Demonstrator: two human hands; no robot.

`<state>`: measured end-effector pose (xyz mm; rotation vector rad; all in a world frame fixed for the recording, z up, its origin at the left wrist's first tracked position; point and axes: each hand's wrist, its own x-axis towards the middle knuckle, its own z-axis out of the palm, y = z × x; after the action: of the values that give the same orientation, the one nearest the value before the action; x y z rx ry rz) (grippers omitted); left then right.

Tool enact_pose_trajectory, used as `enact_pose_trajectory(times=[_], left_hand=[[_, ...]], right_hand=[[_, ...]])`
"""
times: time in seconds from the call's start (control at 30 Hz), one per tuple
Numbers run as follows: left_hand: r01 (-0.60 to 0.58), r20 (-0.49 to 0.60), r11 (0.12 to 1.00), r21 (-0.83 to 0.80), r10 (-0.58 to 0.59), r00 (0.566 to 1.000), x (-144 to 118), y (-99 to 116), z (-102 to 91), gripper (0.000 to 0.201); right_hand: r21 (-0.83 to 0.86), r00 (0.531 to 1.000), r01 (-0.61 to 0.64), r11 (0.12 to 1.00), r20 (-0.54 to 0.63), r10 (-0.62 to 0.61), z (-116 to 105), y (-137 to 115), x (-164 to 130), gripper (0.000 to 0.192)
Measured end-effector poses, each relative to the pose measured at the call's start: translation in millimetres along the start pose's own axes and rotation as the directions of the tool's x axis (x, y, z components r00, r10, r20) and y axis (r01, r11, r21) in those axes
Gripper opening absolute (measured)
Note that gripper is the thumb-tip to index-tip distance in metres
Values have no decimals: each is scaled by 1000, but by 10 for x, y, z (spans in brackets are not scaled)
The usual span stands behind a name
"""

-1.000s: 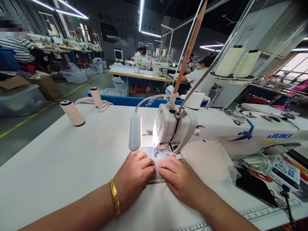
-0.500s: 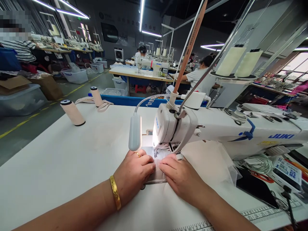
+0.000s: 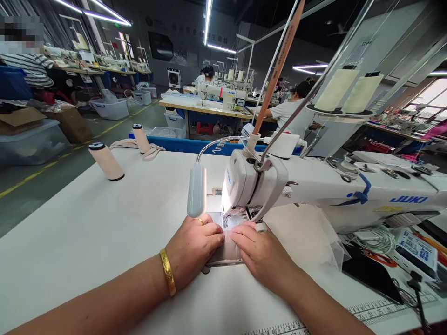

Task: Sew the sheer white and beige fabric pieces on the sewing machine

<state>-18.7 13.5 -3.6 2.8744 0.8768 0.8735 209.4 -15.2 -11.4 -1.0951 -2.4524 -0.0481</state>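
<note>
In the head view a sewing machine [image 3: 253,179] stands ahead of me, its lit presser foot [image 3: 225,221] just beyond my fingertips. Pale sheer fabric [image 3: 307,232] spreads under the machine arm to the right, and a strip of it runs between my hands. My left hand [image 3: 195,239], with a ring and a gold bangle, has its fingers closed on the fabric left of the foot. On the other side, my right hand [image 3: 260,246] presses its bent fingers together on the fabric. Both hands hide the fabric edges under them.
A lamp [image 3: 197,191] hangs above my left hand. Two thread cones [image 3: 106,162] stand on the white table [image 3: 104,246] at left. To the right lie a black phone-like slab [image 3: 372,274], a coiled cable [image 3: 373,237] and a printed ruler scale [image 3: 377,307]. Other people sit at machines beyond.
My left hand has shifted very slightly; slightly more of the plate edge shows between the wrists. The right hand stays almost in place, and the view has moved a little.
</note>
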Motion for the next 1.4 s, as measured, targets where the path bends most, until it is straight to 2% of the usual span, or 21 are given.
enact_pose_trajectory(times=[0.3, 0.6, 1.0, 1.1, 1.27, 1.4], left_hand=[[0, -5, 997, 78, 0, 1000, 63, -71, 37, 26], [25, 3, 991, 128, -25, 1000, 86, -96, 51, 28], [74, 34, 993, 92, -78, 996, 65, -114, 98, 30], [128, 53, 991, 30, -130, 990, 51, -132, 102, 25], [340, 108, 934, -105, -329, 938, 119, -260, 109, 13], [353, 149, 936, -23, -346, 926, 168, -383, 106, 20]], right_hand=[[-68, 999, -37, 997, -5, 37, 38, 55, 26, 36], [-95, 994, -90, 991, -63, 84, 63, 74, 67, 35], [-62, 991, -85, 994, -111, 77, 47, 88, 110, 39], [-49, 992, -82, 995, -103, 77, 45, 95, 114, 39], [-24, 992, -70, 997, -107, 67, 23, 88, 107, 38], [10, 993, -59, 998, -105, 60, -1, 69, 65, 36]])
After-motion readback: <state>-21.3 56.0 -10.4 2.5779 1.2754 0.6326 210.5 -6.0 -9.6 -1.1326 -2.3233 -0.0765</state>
